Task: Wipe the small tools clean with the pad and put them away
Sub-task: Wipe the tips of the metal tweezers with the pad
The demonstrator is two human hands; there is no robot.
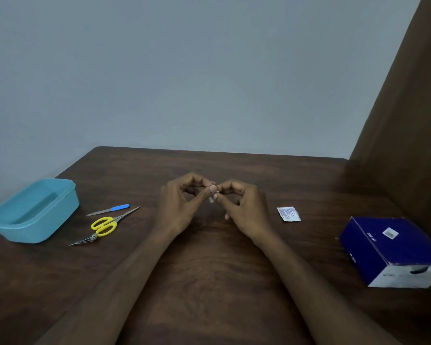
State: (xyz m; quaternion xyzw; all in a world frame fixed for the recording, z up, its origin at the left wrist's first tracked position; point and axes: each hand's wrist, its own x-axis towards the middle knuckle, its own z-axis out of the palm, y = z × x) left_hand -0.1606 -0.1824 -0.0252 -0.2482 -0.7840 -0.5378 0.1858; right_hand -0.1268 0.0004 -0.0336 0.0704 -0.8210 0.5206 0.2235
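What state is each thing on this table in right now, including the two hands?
Left hand: pinching the white pad.
Right hand: pinching the same pad.
White pad: held above the table, mostly hidden by fingers.
Blue tub: open, no lid, looks empty.
Yellow scissors: closed, lying flat.
Nail file: lying flat.
Sachet: torn open.
Blue box: closed.

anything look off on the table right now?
Nothing damaged or spilled. Only loose bit: a torn sachet wrapper lying on the table right of the hands. Both hands pinch a small white pad.
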